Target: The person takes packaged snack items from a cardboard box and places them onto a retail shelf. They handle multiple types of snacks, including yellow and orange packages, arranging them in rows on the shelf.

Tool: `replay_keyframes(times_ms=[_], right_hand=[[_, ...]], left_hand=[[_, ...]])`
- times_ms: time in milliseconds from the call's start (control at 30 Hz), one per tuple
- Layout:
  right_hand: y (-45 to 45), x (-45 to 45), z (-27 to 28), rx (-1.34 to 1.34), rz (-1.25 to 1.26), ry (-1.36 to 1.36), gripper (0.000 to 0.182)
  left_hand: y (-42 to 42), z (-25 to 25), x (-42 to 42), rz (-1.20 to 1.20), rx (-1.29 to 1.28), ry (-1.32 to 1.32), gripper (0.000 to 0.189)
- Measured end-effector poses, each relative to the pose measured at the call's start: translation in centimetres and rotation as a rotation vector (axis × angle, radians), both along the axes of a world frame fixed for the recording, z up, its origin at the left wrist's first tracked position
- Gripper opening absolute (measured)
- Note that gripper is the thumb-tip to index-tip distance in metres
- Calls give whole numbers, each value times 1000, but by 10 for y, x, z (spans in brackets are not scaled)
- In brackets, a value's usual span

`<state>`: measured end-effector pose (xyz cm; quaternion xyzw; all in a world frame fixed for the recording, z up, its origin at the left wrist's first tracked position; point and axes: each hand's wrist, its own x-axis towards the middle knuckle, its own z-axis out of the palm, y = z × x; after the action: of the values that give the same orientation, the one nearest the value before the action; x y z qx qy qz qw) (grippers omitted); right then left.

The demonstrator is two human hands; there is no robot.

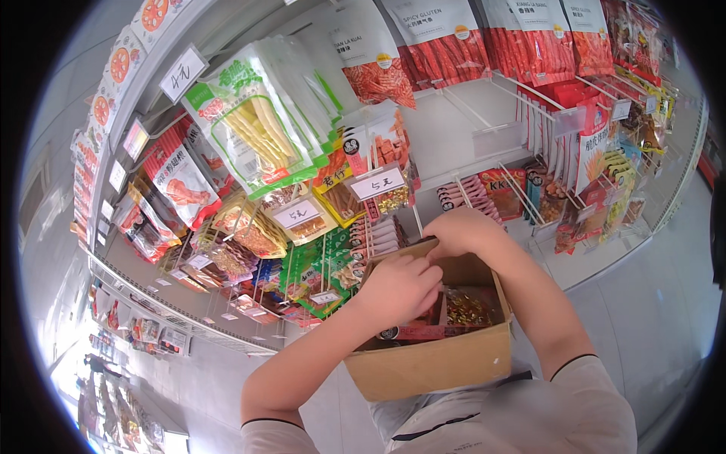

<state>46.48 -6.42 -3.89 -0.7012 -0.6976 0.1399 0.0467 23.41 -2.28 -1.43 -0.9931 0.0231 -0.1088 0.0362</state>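
An open cardboard box [431, 366] is held close against my body, its near wall by my waist. Inside lie snack packets [469, 309], one with a clear window showing gold and red contents. My left hand [402, 286] reaches over the left side of the box, with its fingers curled above the packets. At the far rim, my right hand [462, 231] bends down, and its fingertips meet those of my left hand. Whatever may be between the fingers is hidden. Just beyond the box, a row of pink-edged packets [383, 235] hangs on a hook.
A white display rack [442, 119] curves around the box, with metal hooks jutting out. Green-edged bags [258, 127], silver-and-red bags [442, 42] and red-and-white bags [592, 130] hang there. Handwritten price tags [379, 183] stick out at the hook ends. Grey floor [641, 335] lies to the right.
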Motion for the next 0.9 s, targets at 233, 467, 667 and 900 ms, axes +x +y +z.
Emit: replay_keyframes(times_ms=[233, 467, 667, 900], right_hand=[[-1, -5, -2, 39, -6, 7, 59], [0, -9, 1, 30, 19, 2, 61], [0, -20, 2, 39, 21, -14, 55], [3, -24, 3, 45, 21, -7, 57]], left_hand=[[6, -9, -25, 366, 39, 687, 87], [-19, -21, -34, 395, 56, 694, 94], [-19, -15, -33, 459, -291, 925, 101], [1, -54, -70, 278, -335, 784, 98]])
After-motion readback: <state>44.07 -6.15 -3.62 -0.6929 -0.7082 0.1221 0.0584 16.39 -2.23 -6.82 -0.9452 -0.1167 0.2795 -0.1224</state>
